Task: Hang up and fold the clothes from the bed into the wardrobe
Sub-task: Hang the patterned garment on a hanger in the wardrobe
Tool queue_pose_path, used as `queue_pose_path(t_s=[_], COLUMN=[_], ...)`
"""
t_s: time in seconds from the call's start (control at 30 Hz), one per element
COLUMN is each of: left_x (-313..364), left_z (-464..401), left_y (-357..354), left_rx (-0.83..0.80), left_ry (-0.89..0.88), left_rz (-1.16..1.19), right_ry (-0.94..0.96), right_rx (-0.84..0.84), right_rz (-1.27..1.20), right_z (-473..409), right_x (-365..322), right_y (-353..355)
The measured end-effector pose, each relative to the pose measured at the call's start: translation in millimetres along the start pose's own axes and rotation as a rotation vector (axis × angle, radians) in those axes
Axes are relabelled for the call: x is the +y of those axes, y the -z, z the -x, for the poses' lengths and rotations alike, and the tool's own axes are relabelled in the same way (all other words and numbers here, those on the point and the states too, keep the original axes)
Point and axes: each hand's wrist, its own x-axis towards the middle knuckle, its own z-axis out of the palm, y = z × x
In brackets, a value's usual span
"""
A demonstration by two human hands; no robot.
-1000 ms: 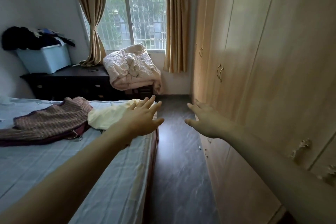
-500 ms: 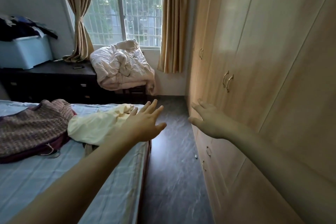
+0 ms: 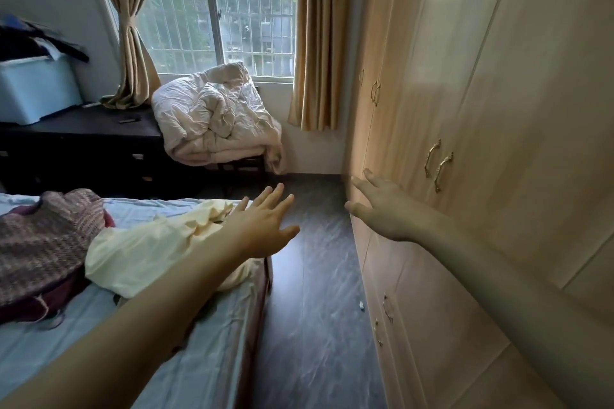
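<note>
A pale yellow garment (image 3: 139,249) lies crumpled on the blue-sheeted bed (image 3: 206,359), next to a purple-and-pink knitted garment (image 3: 43,242) at the left. My left hand (image 3: 262,226) stretches forward over the bed's right edge with fingers spread, holding nothing. My right hand (image 3: 382,206) reaches out flat in front of the light wooden wardrobe (image 3: 498,109), whose doors are closed; two brass handles (image 3: 438,164) sit just right of it. Neither hand touches any clothing.
A dark floor aisle (image 3: 315,276) runs between bed and wardrobe. A crumpled quilt (image 3: 216,116) sits on a chair under the window. A dark dresser (image 3: 83,146) holds a blue storage box (image 3: 33,90) topped with dark clothes. Drawers (image 3: 385,309) line the wardrobe's base.
The view has turned right and moved closer to the wardrobe. Both hands stay outstretched and open; the right hand has drifted nearer the wardrobe doors.
</note>
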Motion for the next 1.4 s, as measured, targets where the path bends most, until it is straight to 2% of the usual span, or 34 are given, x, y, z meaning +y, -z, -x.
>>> queue_pose_path(t_s=[0.2, 0.53, 0.8, 1.07, 1.4], left_x=[13, -13, -65, -135, -178], left_z=[-94, -207, -319, -456, -579], left_y=[18, 10, 6, 38, 50], left_rx=[0.043, -0.019, -0.023, 0.02, 0.017], left_ry=[-0.012, 0.043, 0.057, 0.07, 0.035], left_rz=[0.015, 0.007, 0.003, 0.002, 0.021], right_ry=[0.02, 0.045, 0.067, 0.067, 0.031], right_rx=[0.012, -0.059, -0.045, -0.042, 0.001], right_rz=[-0.025, 0.017, 0.023, 0.109, 0.078], right_z=[-90, -213, -332, -473, -604], right_x=[48, 83, 91, 91, 112], right_y=[9, -20, -16, 2, 16])
